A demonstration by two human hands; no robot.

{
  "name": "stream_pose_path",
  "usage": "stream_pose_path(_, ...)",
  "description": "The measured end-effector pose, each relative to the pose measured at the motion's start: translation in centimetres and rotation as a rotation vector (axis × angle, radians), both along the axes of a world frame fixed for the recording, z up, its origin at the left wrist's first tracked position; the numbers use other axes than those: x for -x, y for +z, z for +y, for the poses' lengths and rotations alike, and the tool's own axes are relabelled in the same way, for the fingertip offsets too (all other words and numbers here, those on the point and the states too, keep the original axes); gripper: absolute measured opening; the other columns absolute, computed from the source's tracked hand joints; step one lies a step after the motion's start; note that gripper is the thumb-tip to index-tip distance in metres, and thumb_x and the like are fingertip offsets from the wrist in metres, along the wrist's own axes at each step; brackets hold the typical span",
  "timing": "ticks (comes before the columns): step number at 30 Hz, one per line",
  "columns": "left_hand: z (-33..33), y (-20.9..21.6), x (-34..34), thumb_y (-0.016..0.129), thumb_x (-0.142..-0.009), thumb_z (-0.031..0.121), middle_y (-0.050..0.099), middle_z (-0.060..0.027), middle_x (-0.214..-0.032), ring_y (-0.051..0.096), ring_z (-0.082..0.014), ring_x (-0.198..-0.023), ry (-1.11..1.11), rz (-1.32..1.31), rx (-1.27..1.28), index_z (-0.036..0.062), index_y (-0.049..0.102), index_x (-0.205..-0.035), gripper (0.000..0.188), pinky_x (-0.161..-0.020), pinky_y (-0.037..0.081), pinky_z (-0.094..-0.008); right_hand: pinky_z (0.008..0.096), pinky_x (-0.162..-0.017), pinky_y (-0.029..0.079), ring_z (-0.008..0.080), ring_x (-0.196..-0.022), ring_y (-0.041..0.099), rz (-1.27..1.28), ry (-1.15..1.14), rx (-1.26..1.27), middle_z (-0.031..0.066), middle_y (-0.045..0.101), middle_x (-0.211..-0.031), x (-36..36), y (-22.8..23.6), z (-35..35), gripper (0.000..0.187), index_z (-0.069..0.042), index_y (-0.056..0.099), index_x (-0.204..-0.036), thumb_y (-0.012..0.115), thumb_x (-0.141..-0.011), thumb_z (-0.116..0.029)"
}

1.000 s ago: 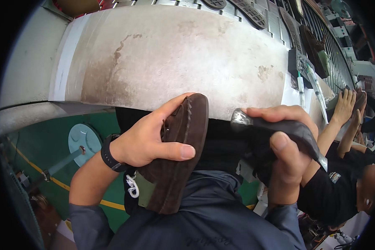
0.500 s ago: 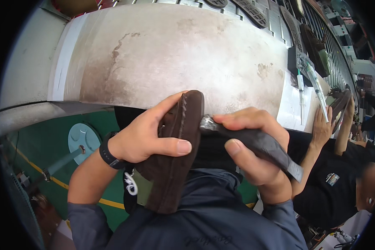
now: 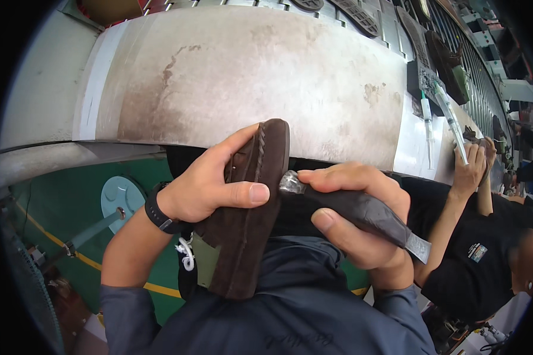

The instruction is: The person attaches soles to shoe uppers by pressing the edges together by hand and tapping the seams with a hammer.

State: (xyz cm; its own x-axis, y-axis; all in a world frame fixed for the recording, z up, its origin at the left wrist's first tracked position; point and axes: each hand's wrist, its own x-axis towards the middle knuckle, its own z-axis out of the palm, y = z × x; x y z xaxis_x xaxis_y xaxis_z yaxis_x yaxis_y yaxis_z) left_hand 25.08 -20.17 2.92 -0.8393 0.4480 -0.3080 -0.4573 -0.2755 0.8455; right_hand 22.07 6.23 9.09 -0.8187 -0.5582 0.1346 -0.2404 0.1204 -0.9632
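Observation:
A dark brown suede shoe (image 3: 249,248) stands on end in front of my chest, its stitched toe up and its green lining showing at the lower left. My left hand (image 3: 210,183) is closed round its upper part, thumb pressed across the side. My right hand (image 3: 361,207) grips a dark, tape-wrapped hand tool (image 3: 361,210) with a flat metal blade at its lower right end. The tool's other end, a rounded tip in clear wrapping, meets the sole edge of the shoe. My right thumb and fingers close round the tool's dark middle.
Ahead lies a stained pale worktable (image 3: 249,77). Two syringes (image 3: 453,127) rest by a dark block (image 3: 423,83) at its right. Beyond, a slatted conveyor (image 3: 391,29) carries soles and shoes. A co-worker (image 3: 462,254) handles a shoe at right. A round blue stool (image 3: 121,198) stands left.
The tool's wrapped tip has slid a little down along the sole edge, with my right hand slightly lower. The shoe's toe sits slightly higher. The co-worker's hands and shoe have shifted.

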Motion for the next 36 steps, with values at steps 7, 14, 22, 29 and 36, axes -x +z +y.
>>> stream_pose_path(7, 0.6, 0.3, -0.2, 0.093, -0.082, 0.034, 0.068, -0.0133, -0.133, 0.068, -0.0206, -0.12, -0.02, -0.063, 0.056, -0.0006, 0.027, -0.169, 0.114, -0.109, 0.053, -0.0377, 0.0419, -0.095, 0.063, 0.0334, -0.108, 0.079, 0.193, -0.002, 0.046, 0.0235, 0.078, -0.114, -1.7, -0.4, 1.2, 0.036, 0.005, 0.072, -0.117, 0.085, -0.085, -0.004)
stream_pose_path(14, 0.0, 0.3, -0.3, 0.088, -0.092, 0.023, 0.062, -0.0094, -0.142, 0.06, -0.0174, -0.129, -0.058, -0.052, -0.062, -0.0035, 0.031, -0.167, 0.098, -0.113, 0.048, -0.0345, 0.0393, -0.101, 0.06, 0.0247, -0.107, 0.077, -0.489, -0.24, 0.36, 0.0192, 0.079, -0.116, 2.9, 1.1, 0.4, 0.024, 0.004, 0.073, -0.118, 0.074, -0.095, -0.003)
stream_pose_path(22, 0.1, 0.4, -0.1, 0.091, -0.084, 0.034, 0.068, -0.0164, -0.132, 0.072, -0.0268, -0.115, -0.048, -0.027, 0.029, 0.0029, 0.029, -0.168, 0.109, -0.102, 0.058, -0.0421, 0.0371, -0.084, 0.064, 0.0293, -0.09, 0.079, -0.306, 0.042, -0.029, 0.0205, 0.08, -0.103, 9.6, -0.1, -0.8, 0.027, 0.006, 0.076, -0.112, 0.078, -0.088, -0.005)
stream_pose_path(29, -3.3, 5.4, -2.2, 0.093, -0.084, 0.036, 0.065, -0.0188, -0.135, 0.071, -0.0304, -0.116, 0.332, 0.176, 0.015, 0.0006, 0.031, -0.164, 0.107, -0.101, 0.06, -0.0463, 0.0519, -0.114, 0.048, 0.046, -0.137, 0.058, 0.663, -0.076, -0.513, 0.0277, 0.062, -0.145, 5.7, -0.6, 1.8, 0.071, 0.002, 0.059, -0.146, 0.083, -0.082, -0.015)
stream_pose_path(36, 1.6, 5.7, -3.5, 0.082, -0.1, 0.023, 0.062, -0.0072, -0.133, 0.062, -0.0164, -0.122, 0.731, 0.37, 0.187, 0.0028, 0.037, -0.158, 0.076, -0.109, 0.05, -0.034, 0.0638, -0.118, 0.039, 0.0481, -0.143, 0.049, 0.515, -0.038, -0.412, 0.0325, 0.039, -0.162, -4.7, -4.4, -2.8, 0.134, 0.004, 0.034, -0.163, 0.102, -0.051, -0.027)
